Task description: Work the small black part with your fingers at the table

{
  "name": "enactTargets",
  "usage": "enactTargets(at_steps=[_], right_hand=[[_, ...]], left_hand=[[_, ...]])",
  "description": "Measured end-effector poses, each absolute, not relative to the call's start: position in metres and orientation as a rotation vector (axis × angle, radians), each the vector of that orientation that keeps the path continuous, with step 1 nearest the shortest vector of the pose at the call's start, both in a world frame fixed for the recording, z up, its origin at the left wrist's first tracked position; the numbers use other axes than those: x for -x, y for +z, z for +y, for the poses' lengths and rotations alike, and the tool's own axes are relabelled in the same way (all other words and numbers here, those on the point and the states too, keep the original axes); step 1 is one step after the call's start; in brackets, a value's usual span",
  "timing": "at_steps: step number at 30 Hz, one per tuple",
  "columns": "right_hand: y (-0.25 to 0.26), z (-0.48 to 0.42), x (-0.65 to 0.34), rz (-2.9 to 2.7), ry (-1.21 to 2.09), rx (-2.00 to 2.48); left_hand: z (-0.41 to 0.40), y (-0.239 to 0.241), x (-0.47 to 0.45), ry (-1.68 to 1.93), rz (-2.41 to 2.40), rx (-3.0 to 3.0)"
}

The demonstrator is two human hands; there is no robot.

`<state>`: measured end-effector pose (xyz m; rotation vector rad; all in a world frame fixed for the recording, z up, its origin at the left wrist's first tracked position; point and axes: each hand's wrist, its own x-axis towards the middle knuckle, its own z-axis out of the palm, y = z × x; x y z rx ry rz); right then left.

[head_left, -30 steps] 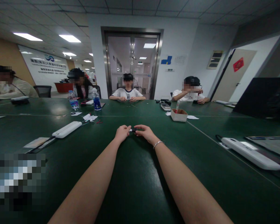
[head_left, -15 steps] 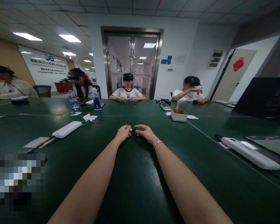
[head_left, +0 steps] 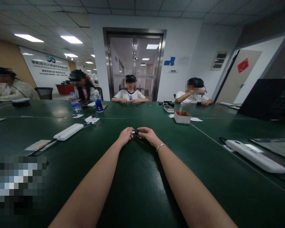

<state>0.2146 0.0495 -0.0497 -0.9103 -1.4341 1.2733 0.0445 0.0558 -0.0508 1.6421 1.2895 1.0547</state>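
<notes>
A small, slim black-and-silver tube-like object (head_left: 136, 132) spans the gap between my two hands, low over the green table (head_left: 137, 183). My left hand (head_left: 125, 136) pinches its silver end between thumb and fingers. On the black end, the thumb and fingertips of my right hand (head_left: 149, 135) are closed, with a bracelet (head_left: 161, 146) at that wrist. Fingers cover both ends, and it is too small to tell its exact kind.
White power banks (head_left: 68, 132) lie left and right (head_left: 255, 156). Ahead are a small open box (head_left: 182, 117) with a clear tube standing in it, paper scraps (head_left: 92, 119) and two bottles (head_left: 99, 104). Several people sit opposite, one person (head_left: 130, 95) directly across. A dark monitor (head_left: 269, 99) stands right.
</notes>
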Motion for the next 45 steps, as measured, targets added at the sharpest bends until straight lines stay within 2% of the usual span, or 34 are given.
enactTargets(at_steps=[45], right_hand=[[-0.045, 0.044, -0.213, -1.412, 1.277, 0.935]], left_hand=[[0.056, -0.054, -0.044, 1.126, 1.234, -1.667]])
